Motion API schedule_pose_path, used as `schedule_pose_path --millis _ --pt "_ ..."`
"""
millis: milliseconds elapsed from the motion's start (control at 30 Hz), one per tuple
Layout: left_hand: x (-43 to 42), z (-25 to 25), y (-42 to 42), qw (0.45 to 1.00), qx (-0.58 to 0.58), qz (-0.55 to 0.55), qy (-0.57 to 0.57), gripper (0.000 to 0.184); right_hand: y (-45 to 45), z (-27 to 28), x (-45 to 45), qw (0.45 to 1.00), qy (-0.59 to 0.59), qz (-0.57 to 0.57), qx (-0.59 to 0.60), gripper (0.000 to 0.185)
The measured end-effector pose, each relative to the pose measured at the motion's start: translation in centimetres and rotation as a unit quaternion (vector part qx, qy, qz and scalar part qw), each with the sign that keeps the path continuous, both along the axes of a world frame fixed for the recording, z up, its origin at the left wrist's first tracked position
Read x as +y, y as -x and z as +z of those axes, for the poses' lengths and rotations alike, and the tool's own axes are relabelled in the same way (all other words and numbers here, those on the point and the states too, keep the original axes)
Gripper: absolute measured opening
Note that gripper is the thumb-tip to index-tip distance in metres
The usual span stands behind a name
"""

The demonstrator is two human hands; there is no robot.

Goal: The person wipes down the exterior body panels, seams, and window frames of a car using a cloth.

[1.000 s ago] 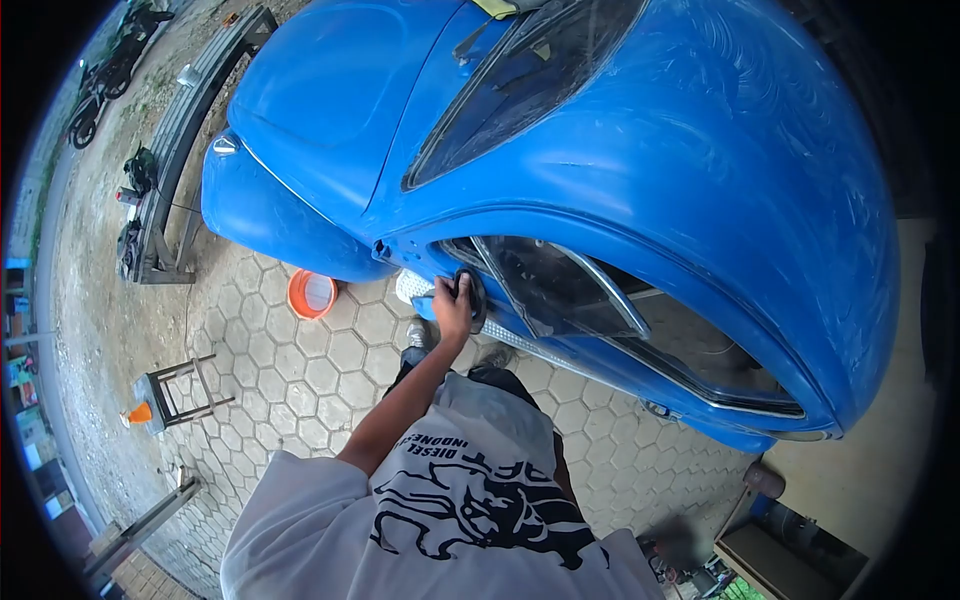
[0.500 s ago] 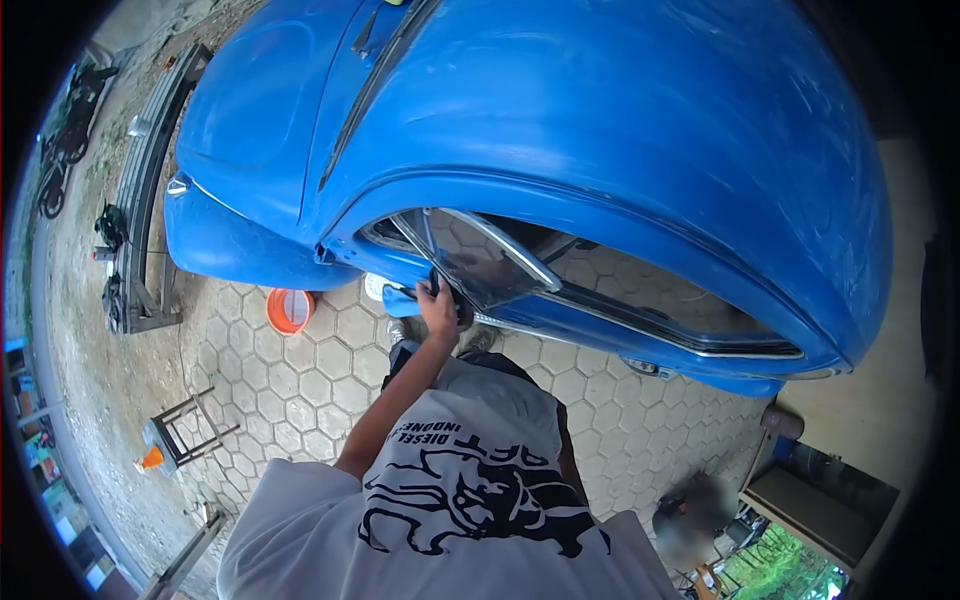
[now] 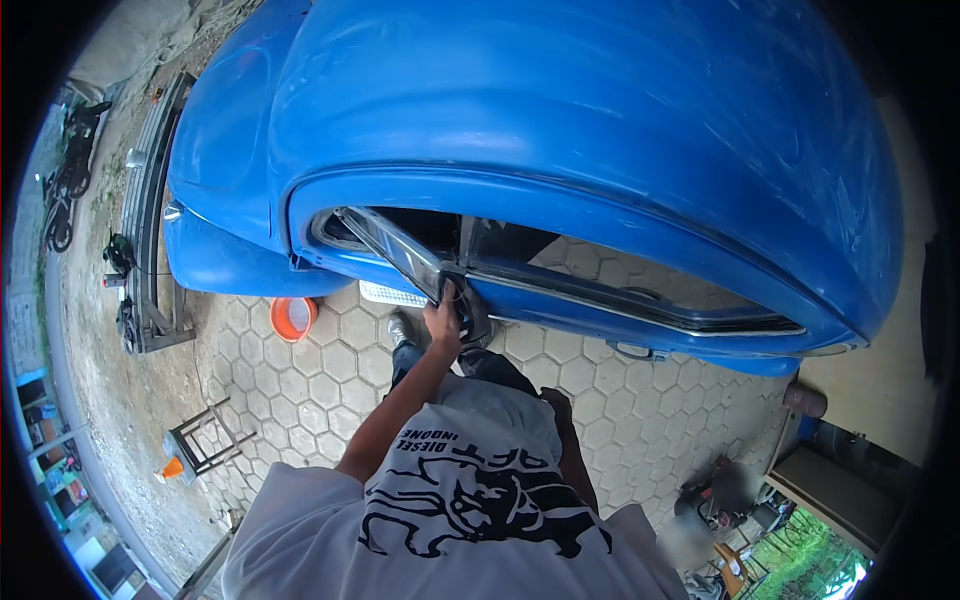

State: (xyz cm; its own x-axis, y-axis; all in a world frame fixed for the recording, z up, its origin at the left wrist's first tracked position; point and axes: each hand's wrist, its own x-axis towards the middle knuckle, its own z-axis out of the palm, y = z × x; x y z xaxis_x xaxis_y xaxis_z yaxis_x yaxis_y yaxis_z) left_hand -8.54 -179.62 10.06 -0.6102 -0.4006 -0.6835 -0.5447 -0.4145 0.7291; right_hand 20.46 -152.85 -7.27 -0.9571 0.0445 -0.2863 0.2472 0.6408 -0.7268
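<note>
L hand [image 3: 442, 322] clamped on dark pc [image 3: 466, 305], 12 o'clock from me, hard by the car [image 3: 560, 100] sill [image 3: 620, 303] edge. R hand [image 3: 556, 402] low at 1, grip: can't tell. Open paving [image 3: 620, 430] at 2, bucket [image 3: 293, 318] approx 10.

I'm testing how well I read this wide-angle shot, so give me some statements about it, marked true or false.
1. The left hand holds a dark object. True; what it is cannot be told.
2. The car is red. False: it is blue.
3. The orange bucket stands on the car's roof. False: it stands on the paving.
4. The paving is made of hexagonal blocks. True.
5. The shirt is plain, with no print. False: it bears dark lettering and a dark picture.
</note>
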Motion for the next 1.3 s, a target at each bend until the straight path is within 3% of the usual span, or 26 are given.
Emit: schedule_pose_path --millis 33,100,133,167,200,233,300,367,433,467,567,633,767,800,833,900,1000,1033,1200,1300 --pt "0.2 -0.7 -0.2 1.0 0.005 -0.006 0.001 0.053 -0.3 0.5 -0.5 0.989 0.09 -0.1 -0.066 0.027" --pt "1.1 -1.8 0.0 1.0 0.019 -0.022 -0.004 0.057 -0.8 1.6 -1.1 0.902 0.258 -0.294 -0.183 0.026" --pt "1.3 -0.4 0.3 1.0 0.009 -0.02 0.006 0.05 -1.7 1.8 -0.6 0.894 0.25 -0.304 -0.216 0.026" --pt "1.3 1.1 0.3 0.999 -0.021 -0.023 0.033 0.061 -2.5 1.9 -0.4 0.885 0.243 -0.311 -0.247 0.027" --pt "0.8 0.9 0.3 0.997 -0.035 -0.049 0.055 0.061 -2.9 1.9 -0.4 0.875 0.238 -0.316 -0.277 0.027" --pt "-0.2 0.1 0.5 0.993 -0.047 -0.076 0.08 0.061 -2.8 2.6 -0.6 0.866 0.232 -0.332 -0.292 0.028" --pt "-1.3 -3.4 0.8 0.986 -0.018 -0.03 0.161 0.06 -3.5 5.0 -0.9 0.844 0.218 -0.37 -0.322 0.029" --pt "-1.0 -0.8 1.2 0.979 -0.016 -0.043 0.197 0.062 -4.8 6.3 -1.3 0.84 0.209 -0.405 -0.296 0.029" --pt "-0.4 -1.0 0.9 0.979 0.063 -0.017 0.19 0.062 -5.9 7.9 -2.5 0.834 0.203 -0.443 -0.259 0.029" --pt "0.6 -2.1 0.8 0.982 0.035 0.013 0.183 0.063 -6.6 9.1 -3.5 0.82 0.214 -0.473 -0.242 0.026" --pt "4.2 -0.3 -1.5 0.955 0.046 -0.151 0.253 0.051 -14.9 2.6 -5.4 0.88 0.197 -0.406 -0.151 0.023" --pt "7.6 -0.7 -2.8 0.965 0.069 -0.141 0.209 0.057 -16.7 2.8 -6.3 0.898 0.173 -0.377 -0.147 0.023" --pt "8.0 -3.7 -4.1 0.97 0.091 -0.132 0.182 0.059 -17.1 6.6 -6.2 0.869 0.144 -0.4 -0.252 0.023" --pt "7.1 -2.0 -3.8 0.961 0.085 -0.126 0.231 0.059 -17.1 7.7 -5.8 0.861 0.142 -0.408 -0.269 0.023" --pt "5.5 -4.4 -3.1 0.985 0.065 -0.069 0.146 0.06 -16.7 8.6 -5.2 0.853 0.143 -0.416 -0.281 0.023" --pt "3.5 -2.7 -1.4 0.981 0.078 -0.023 0.178 0.053 -16.2 9.5 -4.0 0.845 0.145 -0.426 -0.289 0.023" --pt "5.3 -1.0 -2.4 0.976 0.046 -0.1 0.186 0.054 -15.9 9.7 -2.2 0.841 0.152 -0.426 -0.297 0.023" --pt "7.7 -0.2 -3.2 0.948 0.071 -0.165 0.264 0.055 -15.9 9.6 -1.5 0.841 0.154 -0.423 -0.3 0.023" --pt "12.8 -1.9 -3.5 0.968 0.011 -0.071 0.239 0.064 -17.0 8.9 3.7 0.848 0.152 -0.398 -0.316 0.023" --pt "10.3 -1.5 -1.8 0.978 0.046 0.091 0.181 0.066 -18.0 8.1 7.5 0.854 0.136 -0.377 -0.331 0.023"
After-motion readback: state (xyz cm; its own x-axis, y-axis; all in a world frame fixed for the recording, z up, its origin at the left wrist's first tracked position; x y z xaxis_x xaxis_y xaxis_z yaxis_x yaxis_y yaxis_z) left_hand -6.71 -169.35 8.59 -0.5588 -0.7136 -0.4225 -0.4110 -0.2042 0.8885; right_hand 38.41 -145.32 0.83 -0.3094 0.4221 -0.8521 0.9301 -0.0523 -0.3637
